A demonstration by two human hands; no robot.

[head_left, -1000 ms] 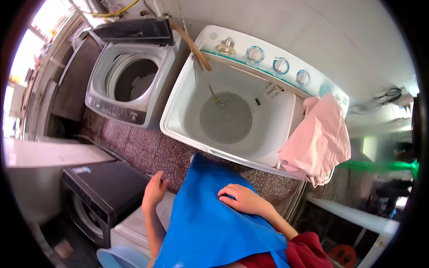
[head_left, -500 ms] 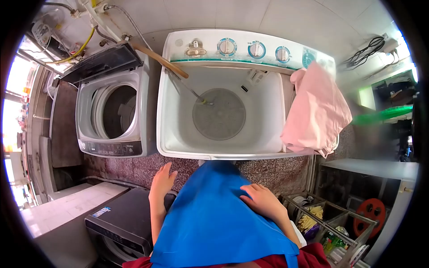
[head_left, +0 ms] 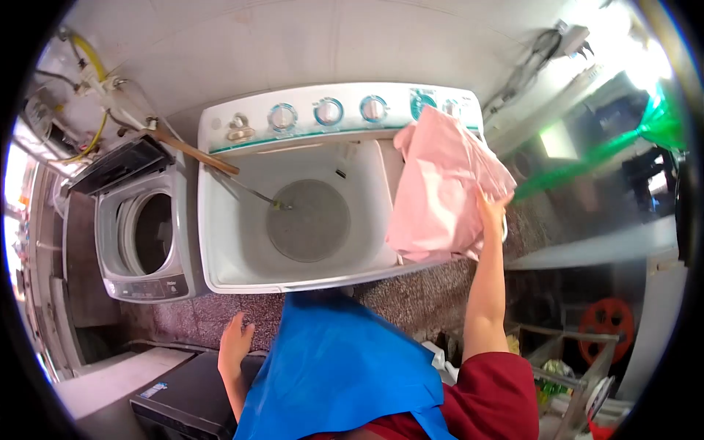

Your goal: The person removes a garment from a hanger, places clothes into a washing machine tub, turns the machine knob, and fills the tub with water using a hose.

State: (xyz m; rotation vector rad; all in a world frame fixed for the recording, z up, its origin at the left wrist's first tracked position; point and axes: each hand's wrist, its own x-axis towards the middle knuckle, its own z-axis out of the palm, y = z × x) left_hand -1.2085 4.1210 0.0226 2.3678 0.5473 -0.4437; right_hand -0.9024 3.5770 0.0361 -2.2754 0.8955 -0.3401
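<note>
A pink cloth is draped over the right end of a white twin-tub washing machine, covering part of that end. My right hand is at the cloth's right edge, its thumb and fingers around a fold; some fingertips are hidden. Low on the left, my left hand hangs in the air beside my blue apron, fingers apart and holding nothing. The tub on the left stands uncovered, with a thin rod and a wooden stick leaning across its left corner.
A grey top-loading washer with its lid up stands at left. A dark front-loading machine is below my left hand. At right are a metal rack, a red reel and a green plastic strip.
My right hand has gone from my lap up and right to the pink cloth. My view has turned right, so the machines appear farther left. My left hand remains low.
</note>
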